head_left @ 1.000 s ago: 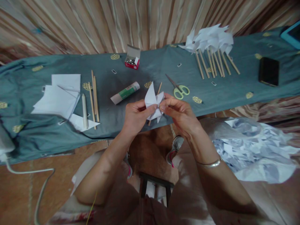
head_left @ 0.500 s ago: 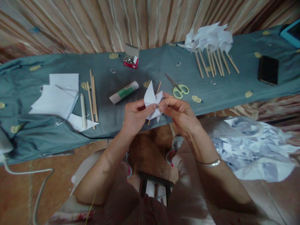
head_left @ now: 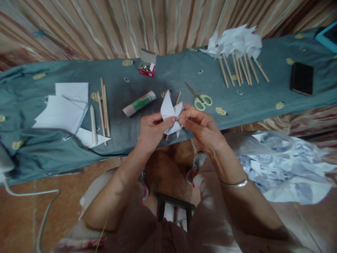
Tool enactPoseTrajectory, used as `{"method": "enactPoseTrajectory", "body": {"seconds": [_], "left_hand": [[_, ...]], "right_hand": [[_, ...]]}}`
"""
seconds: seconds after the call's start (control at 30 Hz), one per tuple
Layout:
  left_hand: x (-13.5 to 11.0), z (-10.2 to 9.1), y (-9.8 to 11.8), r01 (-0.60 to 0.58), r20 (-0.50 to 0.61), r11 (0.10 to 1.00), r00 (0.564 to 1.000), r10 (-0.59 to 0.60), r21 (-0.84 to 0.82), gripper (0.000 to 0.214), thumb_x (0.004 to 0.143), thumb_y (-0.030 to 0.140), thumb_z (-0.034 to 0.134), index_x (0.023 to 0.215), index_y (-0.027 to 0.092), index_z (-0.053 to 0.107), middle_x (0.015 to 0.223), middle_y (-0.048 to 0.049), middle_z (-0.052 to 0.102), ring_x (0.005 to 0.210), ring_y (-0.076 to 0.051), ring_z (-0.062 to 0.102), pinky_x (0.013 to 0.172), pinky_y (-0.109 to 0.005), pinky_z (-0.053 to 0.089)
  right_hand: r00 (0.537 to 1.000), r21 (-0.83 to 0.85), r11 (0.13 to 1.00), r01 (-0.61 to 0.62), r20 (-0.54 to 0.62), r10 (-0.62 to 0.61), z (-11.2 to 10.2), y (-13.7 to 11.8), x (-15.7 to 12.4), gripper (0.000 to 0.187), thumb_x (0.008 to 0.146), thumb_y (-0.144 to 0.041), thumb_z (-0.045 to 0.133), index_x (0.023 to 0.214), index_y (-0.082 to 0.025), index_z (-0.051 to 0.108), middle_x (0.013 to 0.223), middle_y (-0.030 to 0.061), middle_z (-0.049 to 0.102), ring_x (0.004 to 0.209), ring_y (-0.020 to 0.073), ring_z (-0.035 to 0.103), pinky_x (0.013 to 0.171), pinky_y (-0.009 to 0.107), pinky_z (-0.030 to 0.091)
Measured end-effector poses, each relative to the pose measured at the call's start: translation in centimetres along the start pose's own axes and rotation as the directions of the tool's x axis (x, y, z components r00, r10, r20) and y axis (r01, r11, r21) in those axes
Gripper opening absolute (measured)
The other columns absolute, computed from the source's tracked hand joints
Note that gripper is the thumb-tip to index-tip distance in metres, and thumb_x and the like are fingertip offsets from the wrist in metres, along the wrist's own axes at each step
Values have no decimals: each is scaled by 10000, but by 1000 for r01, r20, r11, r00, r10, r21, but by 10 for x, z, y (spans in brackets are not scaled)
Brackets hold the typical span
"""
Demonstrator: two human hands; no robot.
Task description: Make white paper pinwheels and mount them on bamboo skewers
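A white paper pinwheel (head_left: 168, 107) is held up over the front edge of the table, its blades folded in toward the centre. My left hand (head_left: 154, 128) grips it from the left, thumb pressed near the middle. From the right, my right hand (head_left: 201, 124) pinches at the pinwheel's centre; a tiny item between those fingertips is too small to make out. A thin wooden stick (head_left: 178, 97) shows behind and below the paper. Green-handled scissors (head_left: 202, 100) lie just beyond my right hand, and a glue tube (head_left: 139, 103) lies beyond my left.
At the back stands a small red box of metal pins (head_left: 146, 68). Finished pinwheels (head_left: 235, 44) are bunched at the back right, near a phone (head_left: 301, 79). Paper sheets (head_left: 61, 112), sticks (head_left: 105, 109) and a candle (head_left: 93, 124) lie left. A plastic bag of paper (head_left: 284, 168) sits low right.
The pinwheel's upper blade has tilted slightly to the left. Both hands keep nearly the same place and grip.
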State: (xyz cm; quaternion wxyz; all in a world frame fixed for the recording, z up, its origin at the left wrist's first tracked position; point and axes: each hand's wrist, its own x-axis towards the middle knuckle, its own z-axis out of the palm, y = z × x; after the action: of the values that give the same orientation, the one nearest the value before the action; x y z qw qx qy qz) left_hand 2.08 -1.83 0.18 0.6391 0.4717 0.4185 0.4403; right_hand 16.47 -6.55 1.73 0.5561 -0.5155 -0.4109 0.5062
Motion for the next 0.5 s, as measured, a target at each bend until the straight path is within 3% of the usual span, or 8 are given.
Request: {"method": "enactPoseTrajectory", "body": {"seconds": [0.5], "left_hand": [[0,0,-1,-15,0,1000,1000,15,-20,179,602,316,825,667,166,750,617,5,691,536,-104,569,501,-213,434]], "right_hand": [[1000,17,1000,-14,13,13,-1,1,1,277,640,-489,820,677,-248,691,996,23,699,1228,248,523,1095,404,328]]}}
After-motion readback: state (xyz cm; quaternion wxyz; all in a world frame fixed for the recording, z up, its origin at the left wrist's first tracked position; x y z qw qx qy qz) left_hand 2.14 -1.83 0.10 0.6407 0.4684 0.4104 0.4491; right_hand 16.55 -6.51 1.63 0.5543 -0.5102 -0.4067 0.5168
